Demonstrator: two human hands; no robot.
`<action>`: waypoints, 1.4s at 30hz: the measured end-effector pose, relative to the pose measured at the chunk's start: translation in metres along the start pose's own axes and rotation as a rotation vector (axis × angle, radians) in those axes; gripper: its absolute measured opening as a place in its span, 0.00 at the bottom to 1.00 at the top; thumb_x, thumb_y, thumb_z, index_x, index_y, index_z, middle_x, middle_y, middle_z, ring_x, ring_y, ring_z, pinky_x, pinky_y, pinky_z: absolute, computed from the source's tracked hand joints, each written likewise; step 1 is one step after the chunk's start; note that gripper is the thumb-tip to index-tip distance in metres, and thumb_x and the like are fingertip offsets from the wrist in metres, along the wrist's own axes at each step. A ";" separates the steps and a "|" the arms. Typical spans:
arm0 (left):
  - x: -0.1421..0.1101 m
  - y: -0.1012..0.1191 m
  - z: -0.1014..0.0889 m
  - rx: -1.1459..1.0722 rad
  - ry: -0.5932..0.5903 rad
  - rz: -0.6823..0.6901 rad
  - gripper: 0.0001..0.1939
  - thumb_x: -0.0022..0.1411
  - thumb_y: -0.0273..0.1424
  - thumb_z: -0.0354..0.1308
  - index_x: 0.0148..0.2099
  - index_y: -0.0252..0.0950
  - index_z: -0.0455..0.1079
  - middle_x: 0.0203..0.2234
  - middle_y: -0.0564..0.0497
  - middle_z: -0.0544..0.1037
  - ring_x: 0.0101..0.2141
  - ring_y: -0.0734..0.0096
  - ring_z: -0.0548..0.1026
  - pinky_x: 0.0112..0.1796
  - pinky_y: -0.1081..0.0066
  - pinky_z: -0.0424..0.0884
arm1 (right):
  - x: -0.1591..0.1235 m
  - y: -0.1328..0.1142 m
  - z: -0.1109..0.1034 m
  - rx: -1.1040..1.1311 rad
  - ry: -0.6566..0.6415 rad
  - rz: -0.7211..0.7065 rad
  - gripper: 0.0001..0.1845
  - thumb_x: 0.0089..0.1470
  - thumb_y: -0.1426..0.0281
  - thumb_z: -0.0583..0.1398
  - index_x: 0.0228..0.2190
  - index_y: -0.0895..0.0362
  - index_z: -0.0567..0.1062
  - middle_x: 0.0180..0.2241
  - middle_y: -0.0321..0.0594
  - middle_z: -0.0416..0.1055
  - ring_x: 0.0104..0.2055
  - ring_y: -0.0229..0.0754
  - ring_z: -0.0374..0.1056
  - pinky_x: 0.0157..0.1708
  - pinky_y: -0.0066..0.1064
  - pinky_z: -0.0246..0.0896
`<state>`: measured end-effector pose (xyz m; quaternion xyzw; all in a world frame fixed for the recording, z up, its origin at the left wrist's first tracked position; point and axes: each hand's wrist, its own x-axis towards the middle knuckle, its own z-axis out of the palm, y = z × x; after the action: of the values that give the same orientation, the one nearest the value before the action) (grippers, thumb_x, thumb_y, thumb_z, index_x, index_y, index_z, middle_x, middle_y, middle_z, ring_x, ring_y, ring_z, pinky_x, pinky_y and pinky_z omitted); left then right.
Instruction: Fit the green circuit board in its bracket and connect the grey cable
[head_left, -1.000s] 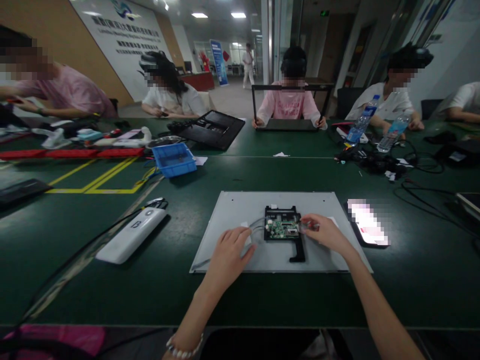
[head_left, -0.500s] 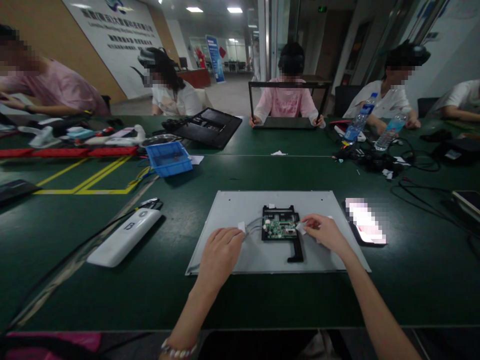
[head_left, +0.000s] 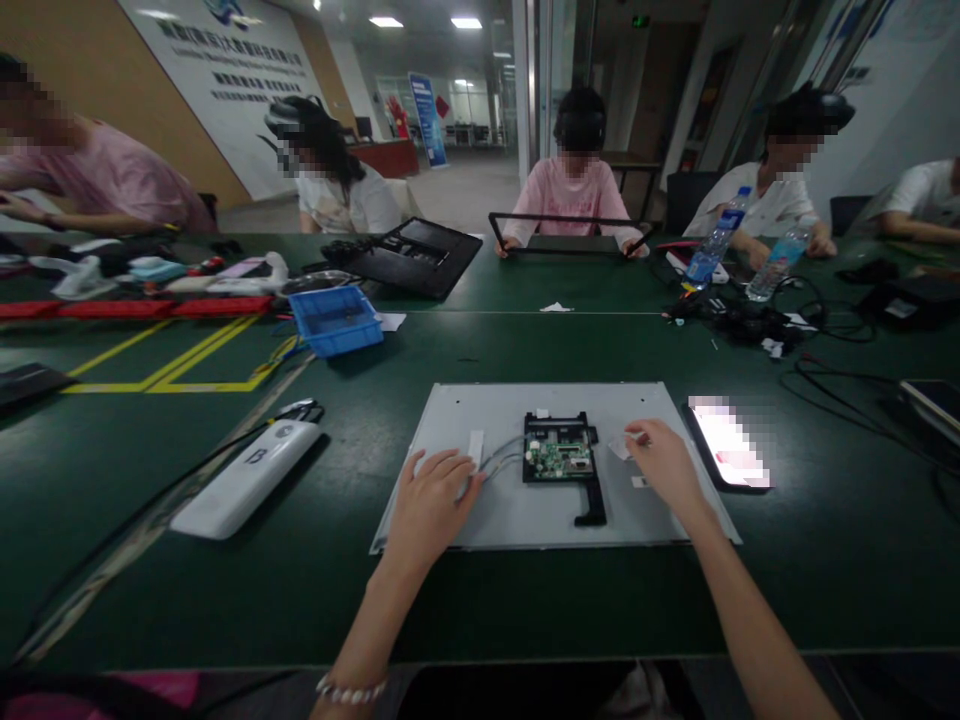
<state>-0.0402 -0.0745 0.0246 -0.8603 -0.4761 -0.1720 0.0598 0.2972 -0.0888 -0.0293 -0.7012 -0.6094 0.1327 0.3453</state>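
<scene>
A light grey panel lies flat on the table in front of me. A green circuit board sits in a black bracket on the panel, with grey cables running left from it. My left hand rests on the panel's left part, fingers spread, beside a white strip and the cable ends. To the right of the board, my right hand pinches a small whitish, see-through piece between its fingertips. Below that piece, a small white label shows on the panel.
A phone with a lit screen lies right of the panel. A white power bank with a cable and a blue bin are at the left. Across the table a person holds a black frame. Bottles and cables stand farther right.
My right hand has moved right, away from the board, with the whitish piece. My left hand has shifted slightly left and its fingers have spread. The person opposite has lowered the black frame.
</scene>
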 end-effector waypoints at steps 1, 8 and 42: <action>0.003 0.002 -0.003 -0.003 -0.004 -0.001 0.10 0.64 0.32 0.49 0.42 0.40 0.72 0.40 0.49 0.78 0.46 0.58 0.71 0.52 0.50 0.55 | 0.000 -0.002 0.000 0.007 -0.004 -0.029 0.11 0.52 0.68 0.54 0.37 0.57 0.72 0.38 0.43 0.70 0.36 0.42 0.68 0.39 0.34 0.61; 0.060 0.032 -0.002 -0.039 -0.047 0.094 0.12 0.64 0.27 0.49 0.48 0.37 0.68 0.41 0.47 0.76 0.42 0.63 0.72 0.45 0.62 0.64 | -0.002 -0.010 0.005 0.017 -0.105 -0.182 0.11 0.53 0.71 0.54 0.39 0.55 0.72 0.40 0.43 0.69 0.44 0.45 0.64 0.46 0.38 0.59; 0.148 0.114 0.074 -0.025 -0.155 0.339 0.12 0.64 0.26 0.48 0.34 0.31 0.73 0.31 0.42 0.76 0.37 0.60 0.73 0.42 0.61 0.62 | 0.003 -0.011 0.004 0.036 -0.102 -0.148 0.12 0.53 0.75 0.53 0.38 0.56 0.73 0.39 0.43 0.70 0.42 0.44 0.66 0.44 0.36 0.60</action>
<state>0.1452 0.0014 0.0149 -0.9396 -0.3253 -0.0988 0.0404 0.2874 -0.0845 -0.0241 -0.6402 -0.6740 0.1533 0.3352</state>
